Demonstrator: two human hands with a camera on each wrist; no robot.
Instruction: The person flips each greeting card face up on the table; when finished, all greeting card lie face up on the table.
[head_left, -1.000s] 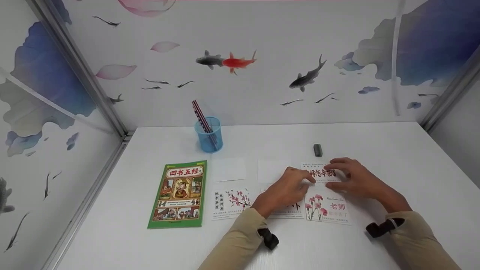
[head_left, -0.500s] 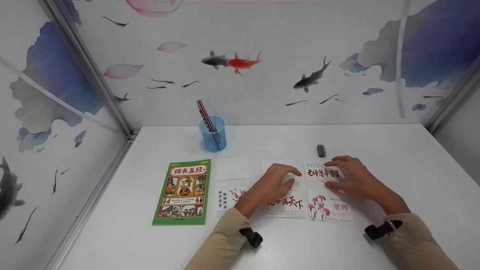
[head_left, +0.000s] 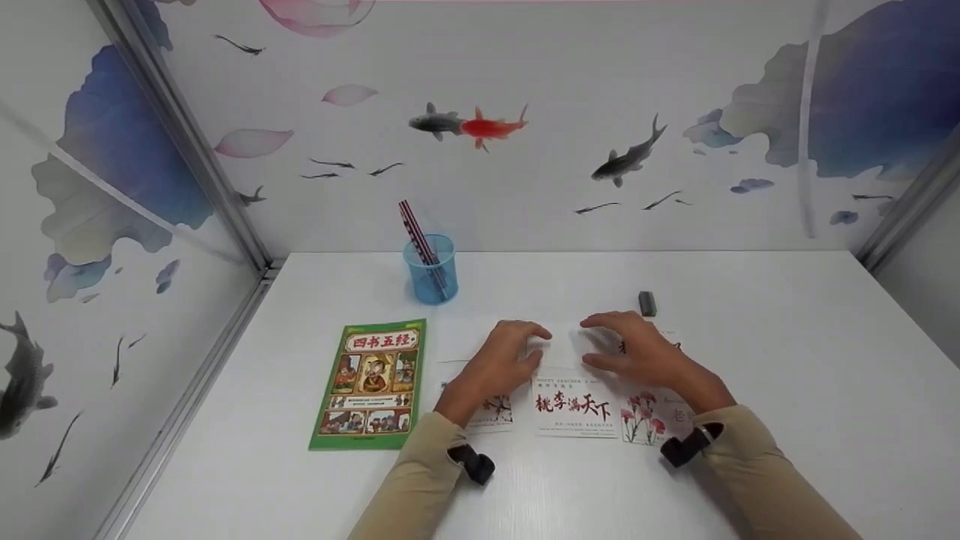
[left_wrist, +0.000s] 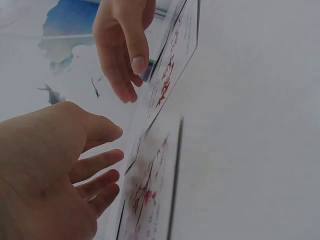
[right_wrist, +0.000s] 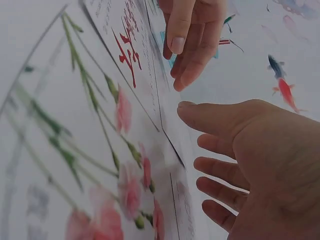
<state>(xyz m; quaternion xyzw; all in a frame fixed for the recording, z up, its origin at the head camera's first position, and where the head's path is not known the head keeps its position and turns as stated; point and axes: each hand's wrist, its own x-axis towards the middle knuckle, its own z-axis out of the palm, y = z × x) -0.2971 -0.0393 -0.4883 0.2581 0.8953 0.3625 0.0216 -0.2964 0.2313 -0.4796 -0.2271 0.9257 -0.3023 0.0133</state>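
My left hand (head_left: 495,364) hovers with relaxed fingers at the left side of a blank white card (head_left: 566,345) in the back middle. Facing it from the other side is my right hand (head_left: 637,354), fingers also loose, holding nothing. In front of them lies a card with red and black calligraphy (head_left: 576,405). To its right is a carnation card (head_left: 643,420), partly under the right wrist; a blossom card (head_left: 495,412) sits left, half hidden by the left hand. Behind the right hand, another calligraphy card (head_left: 679,337) is mostly covered. One more blank card (head_left: 457,346) lies back left.
A green-bordered comic-style book (head_left: 369,384) lies left of the cards. Behind it stands a blue mesh cup (head_left: 430,279) with striped pencils (head_left: 418,232). A small dark grey block (head_left: 647,304) rests behind the right-hand cards. White walls with painted fish enclose the table.
My left hand has moved left, away from the back right calligraphy card. More recently my right hand has moved left from that card to the back middle blank one. The head view has shifted slightly.
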